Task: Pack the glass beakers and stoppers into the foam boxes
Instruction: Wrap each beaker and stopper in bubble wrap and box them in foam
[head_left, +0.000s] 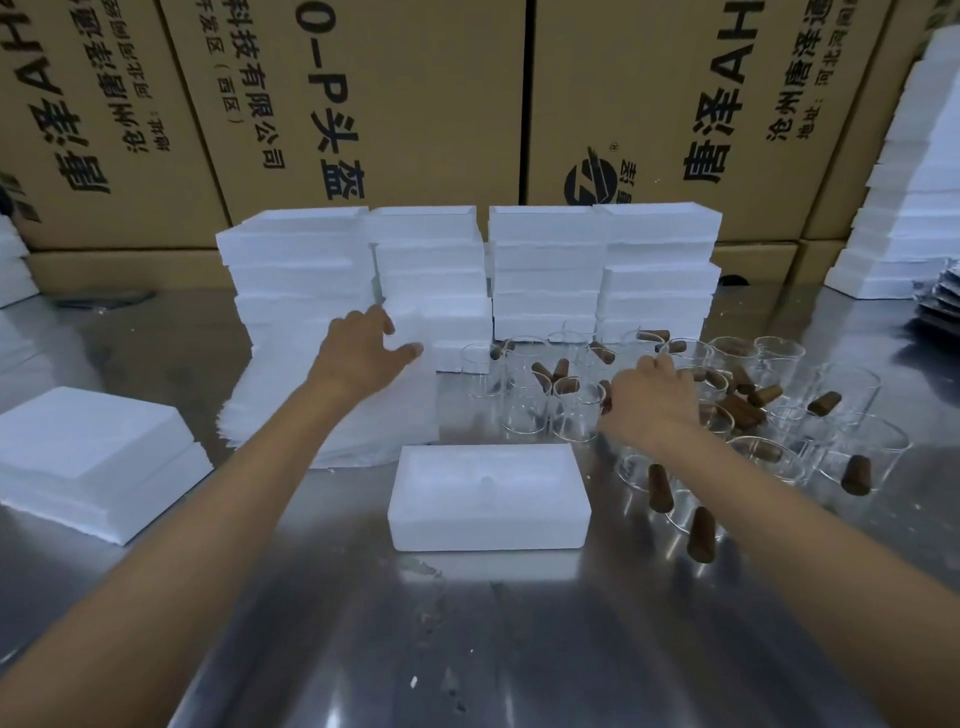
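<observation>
From the head camera we see a steel table (493, 649) with an open foam box (488, 501) lying near us at centre, its hollow facing up. Our left hand (363, 348) reaches far left of centre, fingers spread and straight, fingertips at the stacked foam boxes (467, 270) along the far side. Our right hand (649, 400) is down among the glass beakers (524, 410) right of the open box; its fingers curl downward, but we cannot tell what they grip, if anything. Brown stoppers (701, 535) lie scattered between and inside the beakers. A flat foam stack (93, 462) sits at near left, cardboard cartons (415, 104) stand behind.
</observation>
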